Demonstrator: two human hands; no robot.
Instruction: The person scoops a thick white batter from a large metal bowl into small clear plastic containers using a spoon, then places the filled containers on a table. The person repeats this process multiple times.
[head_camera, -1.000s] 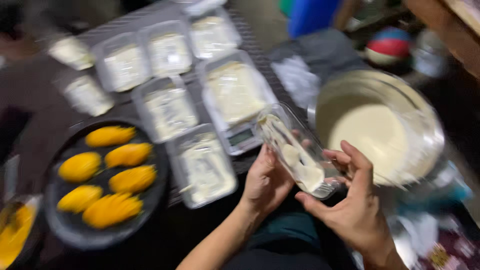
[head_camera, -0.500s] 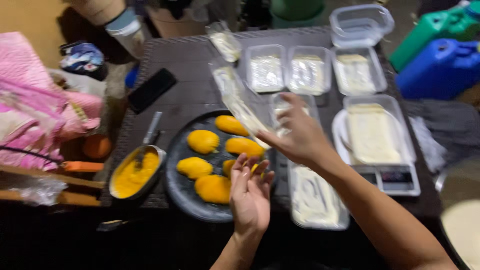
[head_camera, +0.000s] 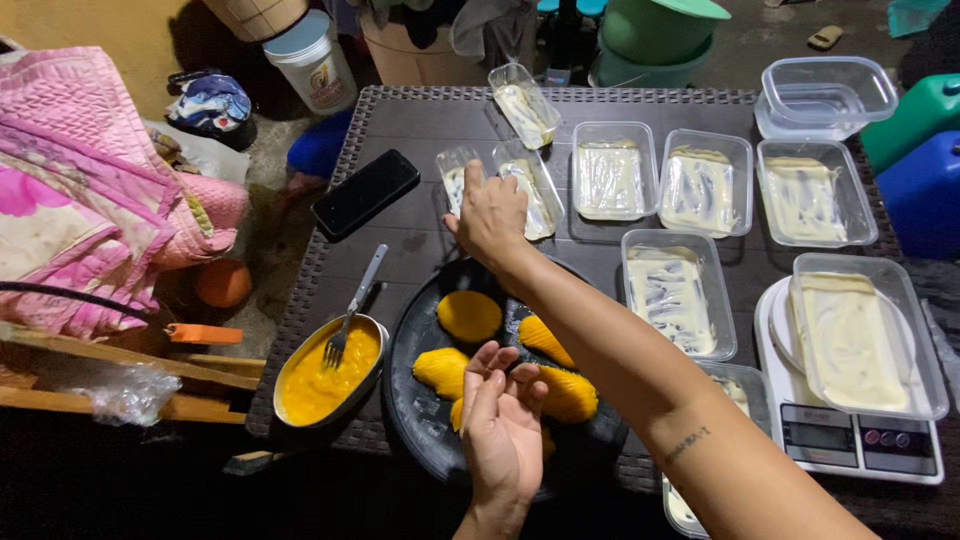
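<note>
Right hand is stretched out across the dark woven table, knuckles up, fingers curled down onto a small clear plastic tub streaked with cream; whether it actually grips the tub I cannot tell, the palm hides the contact. Just at its 3 o'clock sits a twin tub, tilted, also smeared with cream. At 10 o'clock from the hand lies a black phone. Left hand hovers low, palm up, fingers loosely spread and holding nothing, right over the dark round tray of mango halves. At the tray's 9 o'clock, a metal bowl of mango puree with a fork standing in it. Off at 3 o'clock, a cream-filled container rests on a white kitchen scale.
</note>
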